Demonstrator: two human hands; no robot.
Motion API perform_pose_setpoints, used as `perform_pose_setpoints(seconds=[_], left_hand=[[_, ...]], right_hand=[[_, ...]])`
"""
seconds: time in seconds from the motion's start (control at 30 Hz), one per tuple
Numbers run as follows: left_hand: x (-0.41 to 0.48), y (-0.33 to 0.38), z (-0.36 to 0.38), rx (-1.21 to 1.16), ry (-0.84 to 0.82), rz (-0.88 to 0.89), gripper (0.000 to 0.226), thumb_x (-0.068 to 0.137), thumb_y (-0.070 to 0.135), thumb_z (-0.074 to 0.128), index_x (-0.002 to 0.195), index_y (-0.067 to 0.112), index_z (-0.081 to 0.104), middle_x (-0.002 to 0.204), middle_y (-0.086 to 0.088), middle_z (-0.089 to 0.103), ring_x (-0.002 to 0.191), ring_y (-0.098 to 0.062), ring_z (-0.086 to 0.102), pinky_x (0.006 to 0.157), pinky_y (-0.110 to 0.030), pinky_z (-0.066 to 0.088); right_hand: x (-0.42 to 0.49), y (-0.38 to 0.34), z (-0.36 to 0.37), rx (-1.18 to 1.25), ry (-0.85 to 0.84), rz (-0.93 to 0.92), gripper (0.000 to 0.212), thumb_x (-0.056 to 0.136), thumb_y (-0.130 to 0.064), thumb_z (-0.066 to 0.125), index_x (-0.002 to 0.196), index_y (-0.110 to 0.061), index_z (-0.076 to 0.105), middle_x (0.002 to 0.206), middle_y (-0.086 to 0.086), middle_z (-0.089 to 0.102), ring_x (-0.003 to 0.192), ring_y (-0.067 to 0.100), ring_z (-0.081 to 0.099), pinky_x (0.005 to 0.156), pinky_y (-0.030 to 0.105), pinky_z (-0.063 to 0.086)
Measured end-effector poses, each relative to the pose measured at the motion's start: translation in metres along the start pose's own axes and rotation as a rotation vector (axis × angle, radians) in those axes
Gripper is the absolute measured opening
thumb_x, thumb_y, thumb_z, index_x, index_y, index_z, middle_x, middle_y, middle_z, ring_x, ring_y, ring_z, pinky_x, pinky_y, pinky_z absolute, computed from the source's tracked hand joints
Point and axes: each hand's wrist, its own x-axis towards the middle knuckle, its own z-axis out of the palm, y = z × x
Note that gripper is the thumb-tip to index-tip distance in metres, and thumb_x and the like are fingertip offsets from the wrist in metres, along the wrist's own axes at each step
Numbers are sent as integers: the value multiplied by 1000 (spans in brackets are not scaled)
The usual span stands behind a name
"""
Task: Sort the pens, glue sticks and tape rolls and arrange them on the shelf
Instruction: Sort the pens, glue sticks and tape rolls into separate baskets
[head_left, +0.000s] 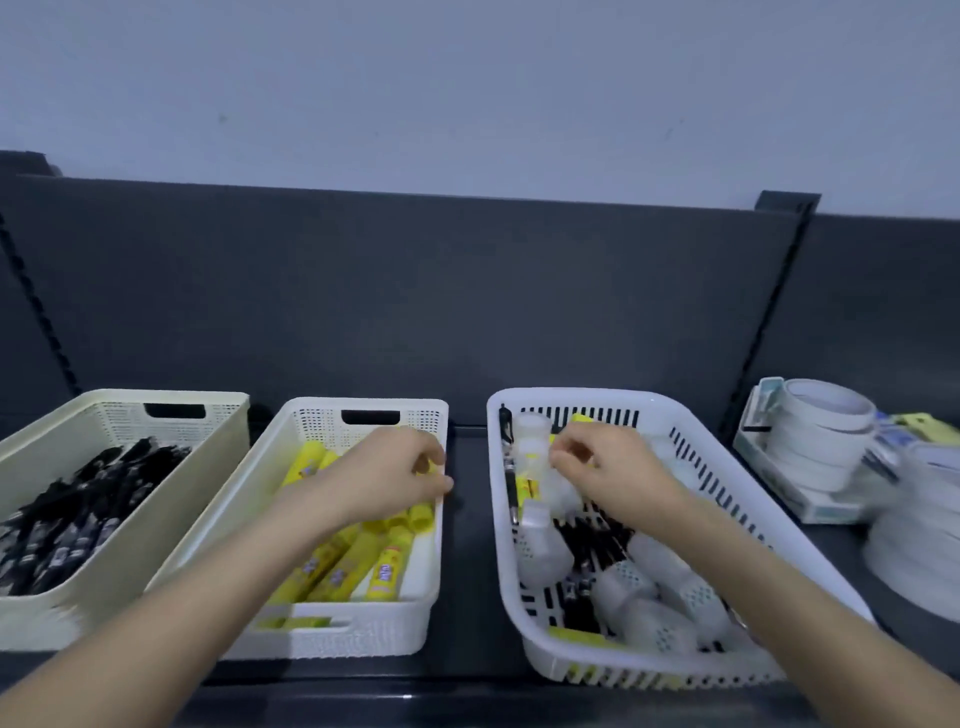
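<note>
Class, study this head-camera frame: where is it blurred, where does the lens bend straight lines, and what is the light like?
Head view: the tape rolls at the right edge are smeared by blur, and the pens at left are soft. The uprights splay outward towards the top, a wide-angle effect. The light is dim, even and bluish, with no glare and only faint shadows.

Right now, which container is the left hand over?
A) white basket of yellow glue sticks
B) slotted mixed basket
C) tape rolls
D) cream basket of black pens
A: the left hand is over the middle white basket of yellow glue sticks, apparently gripping one.
</note>
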Motion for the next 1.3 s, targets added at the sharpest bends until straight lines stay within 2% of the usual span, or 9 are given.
perform_pose_setpoints(seconds=[0.2,0.33,0.53,0.73,0.83,1.0,1.1,1.2,1.3], left_hand=[[35,51,24,-27,-10,203,23,92,22,51,108,13,65,107,-1,67,98,-15,59,83,-25,43],[58,89,41,54,-155,356,30,93,13,45,118,11,61,124,-4,58,117,-21,50,97,-29,40],[81,111,68,252,-368,525,30,87,19,54,117,16,59,118,-3,59,110,-21,52,93,-40,44],[85,120,74,133,-375,479,34,90,18,49,122,24,57,120,3,59,111,-18,54,94,-32,44],[78,133,71,-82,-467,462,36,92,26,51,128,21,53,125,4,57,112,-12,52,91,-21,40],[69,146,71,0,-509,555,53,82,30,67,131,21,49,109,5,53,89,-6,42,68,-11,32],[71,133,53,43,-366,501,57,78,21,67,132,26,49,113,7,52,99,-7,43,76,-15,31],[72,108,35,190,-498,363,58,80,24,65,135,30,47,114,10,45,112,-9,42,91,-20,35],[71,94,42,156,-507,319,35,85,38,61,117,23,64,114,11,58,113,-12,52,99,-32,43]], right_hand=[[-26,78,-40,-25,67,216,16,88,-12,54,74,-13,61,68,0,58,65,14,49,55,11,35],[-39,101,-47,-31,-83,275,12,86,-14,58,77,-17,65,77,-1,63,71,13,55,62,19,38],[-55,102,-52,-192,-206,264,17,82,-32,62,69,-27,53,68,-8,53,68,10,49,58,16,36],[-66,85,-46,-296,-307,321,41,83,-38,55,98,0,57,93,11,62,89,31,60,67,35,46],[-72,70,-46,-363,-363,345,47,81,-49,55,106,-9,59,106,6,61,97,24,59,74,32,47],[-78,56,-50,-396,-543,379,41,73,-49,65,94,-20,45,86,-4,43,81,17,47,58,26,36],[-74,64,-48,-305,-548,402,37,80,-34,59,111,-19,47,95,-1,43,82,17,47,59,26,39],[-69,72,-43,-208,-516,413,36,90,-19,45,126,-15,43,114,4,50,97,19,51,69,24,42],[-62,77,-38,-148,-423,427,34,93,-11,36,127,-12,41,125,9,48,92,19,46,56,16,36]])
